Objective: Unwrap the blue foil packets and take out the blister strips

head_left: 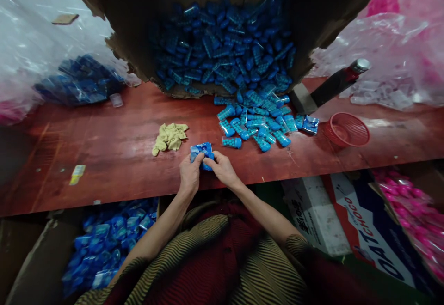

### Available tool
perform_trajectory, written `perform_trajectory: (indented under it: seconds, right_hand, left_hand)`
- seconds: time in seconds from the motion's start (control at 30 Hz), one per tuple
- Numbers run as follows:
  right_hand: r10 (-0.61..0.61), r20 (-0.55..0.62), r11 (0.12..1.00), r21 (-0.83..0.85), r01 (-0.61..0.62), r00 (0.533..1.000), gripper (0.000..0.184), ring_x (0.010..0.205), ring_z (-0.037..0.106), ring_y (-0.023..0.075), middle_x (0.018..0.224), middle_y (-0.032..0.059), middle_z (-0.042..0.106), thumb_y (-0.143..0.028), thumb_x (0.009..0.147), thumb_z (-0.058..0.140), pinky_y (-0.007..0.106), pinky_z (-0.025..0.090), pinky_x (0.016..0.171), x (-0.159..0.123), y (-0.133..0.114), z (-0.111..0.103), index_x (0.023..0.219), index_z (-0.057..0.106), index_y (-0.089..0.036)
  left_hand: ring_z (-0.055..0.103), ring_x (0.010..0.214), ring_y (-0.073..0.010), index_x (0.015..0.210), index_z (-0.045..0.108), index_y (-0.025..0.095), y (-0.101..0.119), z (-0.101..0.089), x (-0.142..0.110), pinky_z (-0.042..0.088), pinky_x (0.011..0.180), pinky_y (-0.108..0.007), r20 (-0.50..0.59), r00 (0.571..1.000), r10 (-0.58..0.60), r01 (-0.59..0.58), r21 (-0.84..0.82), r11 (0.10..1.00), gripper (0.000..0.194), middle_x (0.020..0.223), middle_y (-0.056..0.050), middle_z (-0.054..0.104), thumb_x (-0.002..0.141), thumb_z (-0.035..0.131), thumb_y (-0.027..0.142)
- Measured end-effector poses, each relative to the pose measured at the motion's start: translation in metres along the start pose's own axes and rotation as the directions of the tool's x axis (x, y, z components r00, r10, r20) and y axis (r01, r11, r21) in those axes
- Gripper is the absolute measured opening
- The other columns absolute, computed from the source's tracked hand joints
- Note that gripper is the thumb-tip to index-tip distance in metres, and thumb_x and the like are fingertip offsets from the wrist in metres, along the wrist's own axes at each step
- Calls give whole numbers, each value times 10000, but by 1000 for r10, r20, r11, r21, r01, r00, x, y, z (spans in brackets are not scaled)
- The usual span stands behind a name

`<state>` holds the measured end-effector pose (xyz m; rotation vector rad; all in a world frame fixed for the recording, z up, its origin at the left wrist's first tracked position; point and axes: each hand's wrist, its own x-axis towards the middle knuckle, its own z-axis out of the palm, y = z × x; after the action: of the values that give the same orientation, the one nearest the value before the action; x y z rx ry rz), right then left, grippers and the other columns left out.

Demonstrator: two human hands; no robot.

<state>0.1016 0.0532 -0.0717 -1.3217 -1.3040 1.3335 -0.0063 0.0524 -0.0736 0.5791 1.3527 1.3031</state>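
Observation:
Over the front part of the red table, my left hand [190, 172] and my right hand [224, 168] are closed together on a small blue printed packet [201, 148]. Both thumbs press on its near side; whether it is one piece or a stack of labels I cannot tell. A similar blue printed bundle [310, 125] lies to the right. Beyond my right hand are several clear bottles [256, 122] with blue caps and small blue balls inside. A crumpled yellow-green cloth [169, 137] lies just left of my hands.
A torn cardboard box [125, 60] full of such bottles stands at the back. On the right are a red plastic basket [348, 130] and a dark bottle [336, 83] leaning over a block. Below the table edge sit a box of blue pieces [111, 245] and pink ones [409, 203].

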Motion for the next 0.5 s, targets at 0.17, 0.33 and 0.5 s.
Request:
perform_trajectory:
  seconds: [0.17, 0.33, 0.5]
  right_hand:
    - [52, -33, 997, 59, -50, 998, 204, 605, 451, 106, 632, -40, 521, -374, 719, 565, 221, 379, 587, 5, 2, -1, 681, 564, -173]
    - [6, -96, 997, -71, -13, 995, 252, 578, 436, 103, 605, -46, 511, -402, 789, 529, 217, 341, 550, -1, -2, 5, 674, 547, -178]
    - [-66, -151, 986, -162, 41, 986, 298, 575, 431, 101, 595, -45, 489, -408, 840, 478, 219, 317, 556, 0, -6, 5, 636, 482, -190]
  left_hand:
    - [525, 589, -84, 767, 666, 130, 3, -4, -5, 443, 625, -199, 93, 996, 9, -10, 13, 1000, 246, 650, 25, 622, 610, 736, 305]
    - [503, 548, -77, 706, 644, 123, 3, 3, -3, 431, 590, -200, 15, 1000, -4, 5, -23, 1000, 239, 618, 31, 604, 584, 742, 303]
    - [485, 504, -80, 663, 593, 125, 12, 14, -4, 414, 525, -207, 19, 990, -140, 142, -132, 981, 268, 567, 32, 570, 560, 755, 312]
